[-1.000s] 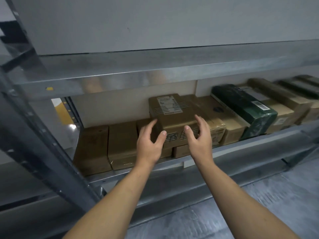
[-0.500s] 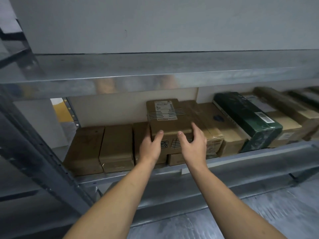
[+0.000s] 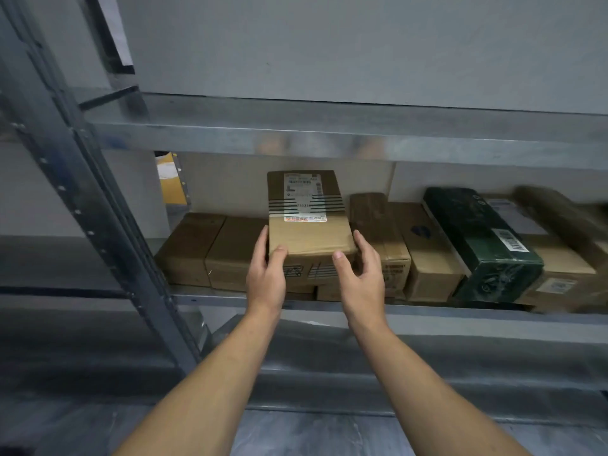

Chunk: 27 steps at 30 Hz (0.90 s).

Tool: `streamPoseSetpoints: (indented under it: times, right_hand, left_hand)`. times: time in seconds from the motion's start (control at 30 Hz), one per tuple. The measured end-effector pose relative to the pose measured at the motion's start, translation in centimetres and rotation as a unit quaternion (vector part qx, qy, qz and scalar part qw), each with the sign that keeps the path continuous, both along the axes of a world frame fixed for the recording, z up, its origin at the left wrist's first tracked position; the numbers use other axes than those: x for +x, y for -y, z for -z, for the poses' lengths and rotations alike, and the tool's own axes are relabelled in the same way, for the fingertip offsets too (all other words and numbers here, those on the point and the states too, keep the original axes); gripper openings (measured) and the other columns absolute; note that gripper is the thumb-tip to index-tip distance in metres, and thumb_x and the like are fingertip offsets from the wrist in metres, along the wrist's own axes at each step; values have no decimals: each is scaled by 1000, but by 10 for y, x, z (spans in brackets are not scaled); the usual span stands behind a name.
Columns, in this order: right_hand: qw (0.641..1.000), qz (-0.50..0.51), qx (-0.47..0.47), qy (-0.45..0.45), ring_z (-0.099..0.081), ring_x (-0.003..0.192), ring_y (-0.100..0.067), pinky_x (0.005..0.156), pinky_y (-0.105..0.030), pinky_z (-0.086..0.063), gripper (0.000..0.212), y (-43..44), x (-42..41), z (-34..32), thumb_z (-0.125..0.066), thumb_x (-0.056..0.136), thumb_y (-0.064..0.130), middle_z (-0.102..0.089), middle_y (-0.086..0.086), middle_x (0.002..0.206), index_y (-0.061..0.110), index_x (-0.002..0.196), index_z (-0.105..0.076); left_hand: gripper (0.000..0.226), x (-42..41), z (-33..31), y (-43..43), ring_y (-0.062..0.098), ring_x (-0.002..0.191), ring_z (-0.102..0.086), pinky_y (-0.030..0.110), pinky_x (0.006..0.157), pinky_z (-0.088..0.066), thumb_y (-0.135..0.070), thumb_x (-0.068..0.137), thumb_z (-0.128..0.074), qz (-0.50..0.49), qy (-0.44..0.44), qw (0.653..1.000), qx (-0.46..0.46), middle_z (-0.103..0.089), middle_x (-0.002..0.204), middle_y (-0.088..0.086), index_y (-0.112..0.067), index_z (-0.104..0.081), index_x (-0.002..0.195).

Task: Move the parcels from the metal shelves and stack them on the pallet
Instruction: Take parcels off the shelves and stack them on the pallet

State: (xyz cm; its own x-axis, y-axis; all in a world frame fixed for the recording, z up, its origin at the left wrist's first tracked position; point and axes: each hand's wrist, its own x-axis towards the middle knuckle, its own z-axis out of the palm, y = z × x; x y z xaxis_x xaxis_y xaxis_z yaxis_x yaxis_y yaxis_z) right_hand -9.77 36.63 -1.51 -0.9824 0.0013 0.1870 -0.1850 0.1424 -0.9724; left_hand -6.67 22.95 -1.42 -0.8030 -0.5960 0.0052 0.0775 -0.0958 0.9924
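— Where's the labelled parcel (image 3: pixel 309 232)?
— It sits atop brown boxes (image 3: pixel 230 255) on the metal shelf (image 3: pixel 460 315), between both hands.
— Held?
— The left hand (image 3: pixel 266 274) grips its left front corner, thumb on top. The right hand (image 3: pixel 360 281) cups the right corner, fingers loosely spread; contact unclear.
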Motion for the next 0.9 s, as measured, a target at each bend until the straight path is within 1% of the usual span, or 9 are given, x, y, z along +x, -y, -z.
streamPoseSetpoints:
  times: [0.13,0.23,0.33,0.47,0.57,0.67,0.73,0.8,0.9]
  right_hand:
    - [998,-52,-10,18,-39,138,-7,113,-41,-40,58,-8,17,3,-63,96,41,-44,17,150,43,149,-39]
    - [995,-94,-21,32,-40,138,-8,114,-43,-40,59,-11,30,6,-63,97,39,-46,14,150,42,151,-39]
    - [991,-125,-30,42,-43,136,-10,112,-45,-43,59,-7,43,12,-65,95,42,-48,13,149,43,149,-41]
    - [982,-174,-52,51,-45,132,-9,105,-32,-45,56,11,65,14,-65,95,37,-48,9,147,42,146,-43]
    - [973,-209,-84,53,-47,129,-6,102,-30,-47,56,29,84,16,-67,94,35,-47,8,145,43,144,-44]
    - [964,-238,-106,50,-46,119,8,83,-8,-48,52,50,105,15,-68,94,28,-43,8,143,43,138,-44]
    - [959,-251,-120,50,-46,115,10,76,-2,-46,50,67,118,13,-69,94,23,-43,6,141,43,133,-46]
    - [955,-260,-132,48,-46,115,9,77,-3,-46,50,85,131,12,-70,94,19,-44,4,140,40,133,-47]
    - [949,-279,-138,52,-49,122,-1,85,-15,-47,50,116,152,13,-71,93,18,-47,3,141,41,132,-49]
  left_hand:
    - [51,31,0,-14,8,131,-45,31,107,-35,-30,105,-51,-44,-20,999,-13,-50,146,-13,-41,-38,152]
    - [51,55,5,-20,7,131,-47,32,108,-38,-29,104,-52,-75,-25,997,-11,-51,143,-16,-43,-39,151]
    - [53,82,11,-23,10,133,-48,39,112,-41,-36,99,-55,-104,-22,994,-13,-52,145,-15,-49,-39,148]
    - [53,120,17,-18,13,133,-48,45,112,-42,-43,95,-57,-137,-8,990,-18,-51,144,-14,-52,-40,144]
    - [54,147,20,-4,16,129,-52,53,105,-49,-42,85,-61,-153,-15,988,-11,-54,138,-11,-55,-46,135]
    - [51,175,23,10,22,130,-51,58,101,-51,-36,84,-66,-157,-28,987,6,-55,135,-10,-56,-48,127]
    - [49,193,22,21,22,128,-52,60,100,-51,-33,83,-67,-164,-36,986,14,-56,130,-13,-56,-49,123]
    - [49,210,22,34,20,127,-54,60,99,-52,-31,84,-67,-172,-43,984,12,-58,126,-17,-54,-49,124]
    - [51,237,23,60,18,126,-55,58,98,-53,-32,85,-68,-192,-41,981,-9,-59,126,-19,-50,-47,128]
